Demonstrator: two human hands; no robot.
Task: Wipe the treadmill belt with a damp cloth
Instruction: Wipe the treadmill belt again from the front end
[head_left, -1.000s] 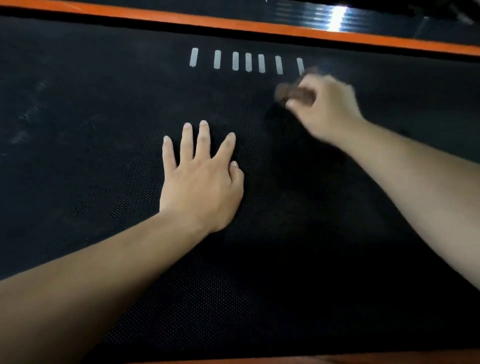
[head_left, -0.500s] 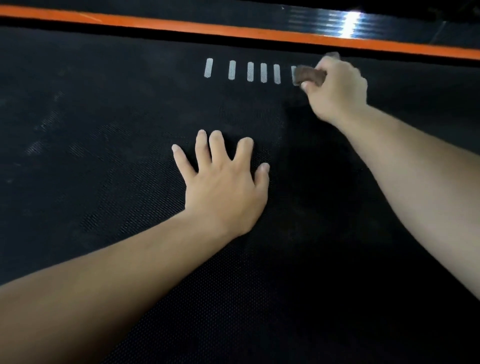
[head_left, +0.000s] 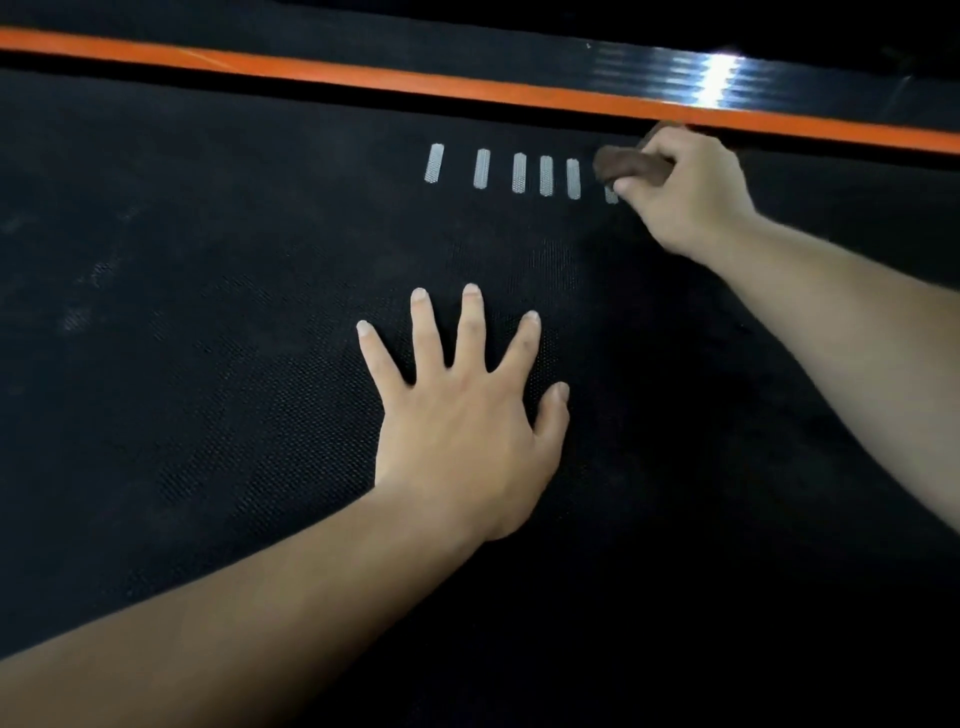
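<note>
The black textured treadmill belt (head_left: 208, 364) fills most of the head view. My left hand (head_left: 467, 415) lies flat on the belt near the middle, fingers spread and straight. My right hand (head_left: 685, 197) is at the far side of the belt, close to the orange edge strip, and grips a bunched brown cloth (head_left: 631, 165). The cloth sticks out to the left of the fist and covers the right end of a row of white dashes (head_left: 519, 172) printed on the belt.
An orange strip (head_left: 363, 75) runs along the belt's far edge, with a glossy black side rail (head_left: 727, 73) behind it that reflects a light. Faint pale smudges (head_left: 93, 280) mark the belt at the left.
My right hand has moved the cloth away from me, from below the white dashes up to the belt's far edge. My left hand stays flat on the belt, its fingers spread a little wider.
</note>
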